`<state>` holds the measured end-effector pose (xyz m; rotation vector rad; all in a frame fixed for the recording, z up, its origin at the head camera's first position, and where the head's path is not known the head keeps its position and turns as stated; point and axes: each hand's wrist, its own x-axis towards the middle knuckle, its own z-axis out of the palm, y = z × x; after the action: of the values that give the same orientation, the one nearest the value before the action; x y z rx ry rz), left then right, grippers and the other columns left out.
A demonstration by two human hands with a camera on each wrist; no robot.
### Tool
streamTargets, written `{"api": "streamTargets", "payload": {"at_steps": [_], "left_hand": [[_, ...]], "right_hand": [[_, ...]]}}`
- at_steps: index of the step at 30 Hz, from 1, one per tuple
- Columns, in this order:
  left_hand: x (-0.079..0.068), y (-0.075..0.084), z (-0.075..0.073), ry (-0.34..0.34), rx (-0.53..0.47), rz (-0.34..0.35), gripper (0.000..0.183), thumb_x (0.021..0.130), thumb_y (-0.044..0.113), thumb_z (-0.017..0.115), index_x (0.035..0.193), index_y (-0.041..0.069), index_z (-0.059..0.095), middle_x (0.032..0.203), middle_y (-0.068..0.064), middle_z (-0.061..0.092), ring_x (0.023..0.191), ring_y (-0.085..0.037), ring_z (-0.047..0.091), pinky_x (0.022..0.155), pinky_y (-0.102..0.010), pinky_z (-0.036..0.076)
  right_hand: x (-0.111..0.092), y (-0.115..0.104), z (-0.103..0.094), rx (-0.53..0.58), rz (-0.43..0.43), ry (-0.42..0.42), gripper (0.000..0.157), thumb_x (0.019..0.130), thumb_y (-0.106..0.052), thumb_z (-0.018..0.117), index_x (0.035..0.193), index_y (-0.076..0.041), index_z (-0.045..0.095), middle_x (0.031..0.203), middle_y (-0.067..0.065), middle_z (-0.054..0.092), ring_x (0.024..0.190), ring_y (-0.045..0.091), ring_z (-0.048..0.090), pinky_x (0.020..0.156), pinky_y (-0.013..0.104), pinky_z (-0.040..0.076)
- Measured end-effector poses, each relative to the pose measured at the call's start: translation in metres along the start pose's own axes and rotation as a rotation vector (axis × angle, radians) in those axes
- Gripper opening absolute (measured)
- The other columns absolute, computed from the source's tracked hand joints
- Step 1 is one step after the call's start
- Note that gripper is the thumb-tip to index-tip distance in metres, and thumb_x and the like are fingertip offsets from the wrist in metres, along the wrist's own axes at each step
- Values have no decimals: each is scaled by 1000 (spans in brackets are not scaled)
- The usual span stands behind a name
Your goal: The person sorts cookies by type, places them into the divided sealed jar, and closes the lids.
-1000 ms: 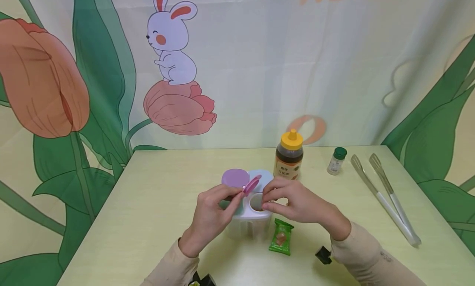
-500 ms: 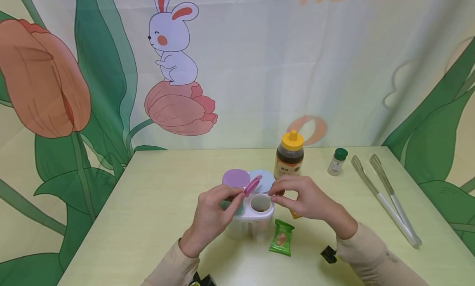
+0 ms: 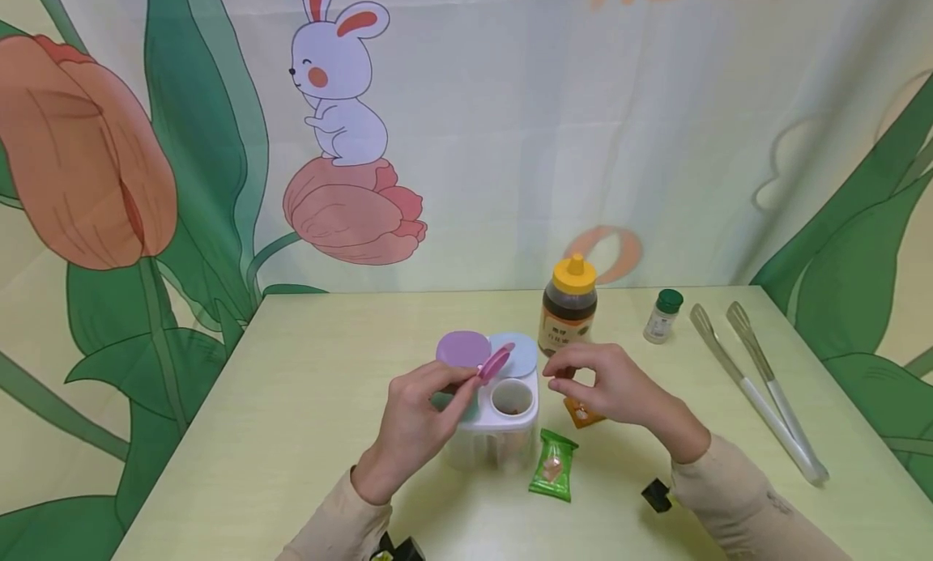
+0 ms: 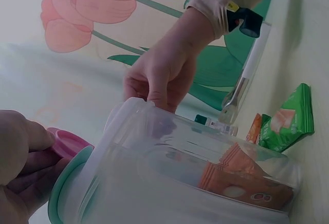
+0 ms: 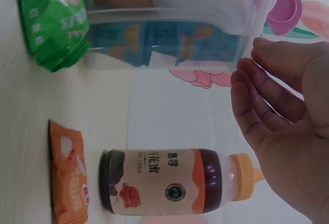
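Note:
My left hand (image 3: 423,407) pinches the raised pink lid (image 3: 498,363) of a clear storage box with a white top (image 3: 503,421). Under that lid a round opening shows. Purple (image 3: 462,349) and light-blue (image 3: 516,353) lids cover other sections, and a green lid (image 4: 67,188) lies below my left fingers. Through the clear wall I see orange packets (image 4: 247,183) and blue packets (image 5: 167,41). My right hand (image 3: 612,383) hovers just right of the box, fingers loosely bent, holding nothing. An orange snack packet (image 3: 583,414) lies beneath it, and a green packet (image 3: 554,468) lies before the box.
A honey bottle (image 3: 567,314) with a yellow cap stands behind the box. Farther right are a small green-capped jar (image 3: 662,316) and metal tongs (image 3: 758,391) lying on the pale table (image 3: 291,431). A printed rabbit-and-tulip curtain (image 3: 474,140) hangs behind.
My right hand has moved right, away from the round opening, uncovering it and the orange packet on the table. My left hand stays on the pink lid.

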<state>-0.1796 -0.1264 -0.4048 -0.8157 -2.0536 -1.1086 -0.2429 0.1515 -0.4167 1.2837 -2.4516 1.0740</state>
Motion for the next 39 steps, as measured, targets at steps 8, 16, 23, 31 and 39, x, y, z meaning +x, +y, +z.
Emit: {"api": "streamTargets", "payload": {"at_steps": [8, 16, 23, 31, 39], "left_hand": [[1, 2, -1, -8, 1, -14, 9, 82, 0, 75, 90, 2, 75, 80, -6, 72, 69, -8, 66, 63, -14, 54], [1, 2, -1, -11, -3, -10, 8, 82, 1, 74, 91, 2, 75, 80, -6, 72, 69, -8, 67, 64, -14, 54], [2, 1, -1, -15, 3, -13, 8, 82, 1, 75, 90, 2, 75, 80, -5, 72, 69, -8, 67, 63, -15, 55], [1, 2, -1, -19, -1, -21, 9, 82, 0, 75, 91, 2, 75, 80, -5, 72, 69, -8, 66, 63, -15, 55], [1, 2, -2, -17, 2, -22, 9, 82, 1, 75, 91, 2, 75, 81, -5, 72, 70, -9, 67, 64, -14, 54]], "right_hand": [[-7, 16, 1, -42, 115, -72, 17, 86, -8, 73, 102, -14, 71, 96, -6, 71, 82, 4, 61, 74, 31, 58], [-11, 26, 1, -95, 203, -154, 18, 87, -7, 71, 105, -12, 71, 96, -5, 70, 83, 8, 62, 75, 30, 57], [-17, 35, 4, -109, 275, -216, 19, 87, -7, 71, 106, -10, 71, 98, 1, 71, 85, 12, 63, 77, 39, 58], [-19, 41, 4, -129, 292, -255, 21, 86, -5, 71, 107, -4, 70, 102, 8, 72, 88, 17, 65, 79, 40, 57], [-17, 43, 4, -181, 335, -307, 25, 85, -6, 73, 109, -1, 70, 107, 11, 71, 94, 25, 66, 84, 44, 55]]}}
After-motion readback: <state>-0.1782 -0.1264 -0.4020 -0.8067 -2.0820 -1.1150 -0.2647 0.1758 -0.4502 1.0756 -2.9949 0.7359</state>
